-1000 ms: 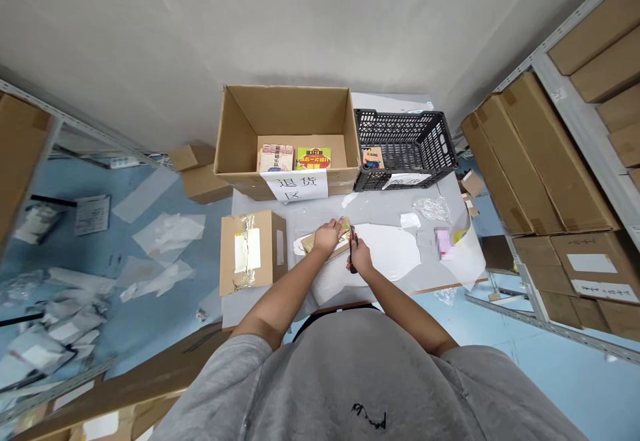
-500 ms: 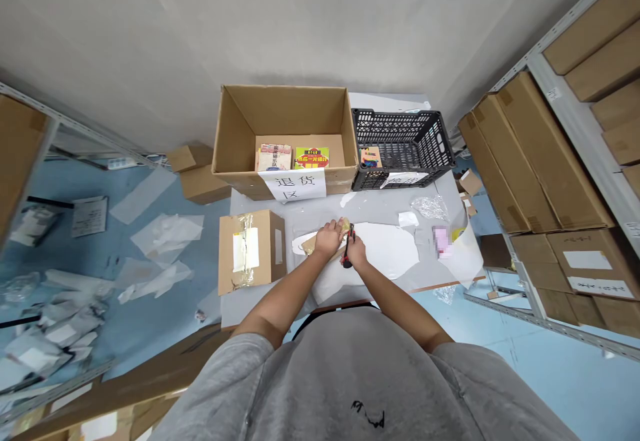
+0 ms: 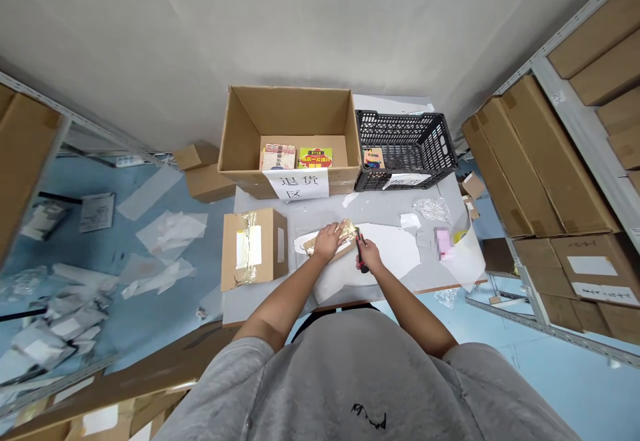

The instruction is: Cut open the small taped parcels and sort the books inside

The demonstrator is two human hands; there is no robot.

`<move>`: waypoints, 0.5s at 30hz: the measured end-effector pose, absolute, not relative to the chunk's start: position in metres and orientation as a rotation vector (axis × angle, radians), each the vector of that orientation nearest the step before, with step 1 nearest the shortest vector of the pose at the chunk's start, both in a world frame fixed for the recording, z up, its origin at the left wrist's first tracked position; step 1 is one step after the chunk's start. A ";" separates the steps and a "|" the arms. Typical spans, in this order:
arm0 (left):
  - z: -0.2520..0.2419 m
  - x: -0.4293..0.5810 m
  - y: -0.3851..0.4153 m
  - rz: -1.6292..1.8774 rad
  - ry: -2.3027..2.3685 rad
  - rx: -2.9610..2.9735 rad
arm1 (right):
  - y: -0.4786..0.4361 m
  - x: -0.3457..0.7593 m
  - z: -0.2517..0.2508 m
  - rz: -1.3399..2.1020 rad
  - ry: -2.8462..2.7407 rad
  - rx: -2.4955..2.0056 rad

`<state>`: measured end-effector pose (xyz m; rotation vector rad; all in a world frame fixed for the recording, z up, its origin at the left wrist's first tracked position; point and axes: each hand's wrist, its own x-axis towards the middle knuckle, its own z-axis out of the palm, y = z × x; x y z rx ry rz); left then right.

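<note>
A small flat cardboard package [image 3: 341,252] with shiny tape lies on white paper on the table. My left hand [image 3: 328,241] grips it from its left side, fingers over the top. Closed round a red and black cutter [image 3: 361,252], my right hand [image 3: 369,256] is just right of the package. The cutter's front end is near the package's right end; whether they touch is too small to tell.
A taped carton [image 3: 255,248] stands at the table's left. Behind are an open cardboard box [image 3: 290,184] holding books and a black crate [image 3: 407,178]. Bubble wrap [image 3: 433,209] and a pink item [image 3: 443,242] lie right. Shelves with cartons [image 3: 555,154] flank the right side.
My right hand has moved right with the cutter, away from my left hand. More of the package shows between the hands. The whole view has shifted slightly.
</note>
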<state>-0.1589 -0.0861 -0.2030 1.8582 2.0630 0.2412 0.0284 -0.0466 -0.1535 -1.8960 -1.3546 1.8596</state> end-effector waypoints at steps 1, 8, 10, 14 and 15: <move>-0.204 -0.161 -0.086 0.259 2.043 1.872 | -0.042 0.037 -0.152 1.782 -1.427 -1.889; -0.196 -0.176 -0.085 0.458 1.917 1.943 | 0.010 0.026 -0.164 1.423 -1.892 -1.901; -0.194 -0.172 -0.092 0.502 1.947 1.934 | 0.023 0.009 -0.175 1.352 -1.996 -1.909; -0.196 -0.156 -0.106 0.472 1.979 1.882 | 0.034 -0.004 -0.195 1.310 -2.044 -1.924; -0.197 -0.151 -0.108 0.456 1.984 1.869 | 0.034 -0.004 -0.198 1.305 -2.048 -1.924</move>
